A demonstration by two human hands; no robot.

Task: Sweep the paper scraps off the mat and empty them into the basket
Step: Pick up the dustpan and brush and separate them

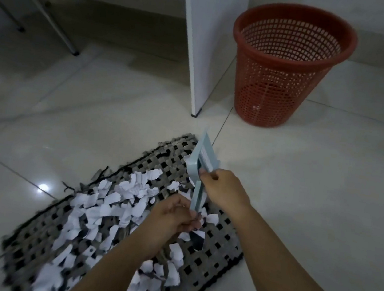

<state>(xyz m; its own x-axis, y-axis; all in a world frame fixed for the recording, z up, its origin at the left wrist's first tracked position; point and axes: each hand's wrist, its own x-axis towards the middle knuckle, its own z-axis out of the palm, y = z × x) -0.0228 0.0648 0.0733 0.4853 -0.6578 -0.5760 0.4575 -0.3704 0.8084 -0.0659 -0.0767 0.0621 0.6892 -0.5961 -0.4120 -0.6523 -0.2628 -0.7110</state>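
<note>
Nearest, both forearms reach in from the bottom edge over the woven mat (216, 245), which lies on the tiled floor (315, 187); white paper scraps (103, 207) cover most of the mat's left and middle, thinning toward its right side and far corner. The left hand (174, 214) has its grip curled round the lower end of a pale blue dustpan-and-brush set (201, 169), pinching the handle tip; the right hand (222, 189) has its grip clenched on the same set higher up, near the point where the handle meets the pan. The set stands nearly upright above the far right part of the mat, and the two pieces appear nested together, though blur makes that hard to confirm. By my reading no sweeping has begun; the step in hand looks like pulling brush and pan apart. The next move would call for one piece in each hand, the pan's lip pressed flat on the weave, and the scraps drawn toward it in short strokes; light paper may scatter. Beyond the mat a white furniture panel (199, 47) stands on the floor; just to its right the red mesh basket (288, 67) waits upright, well apart from the mat.
</note>
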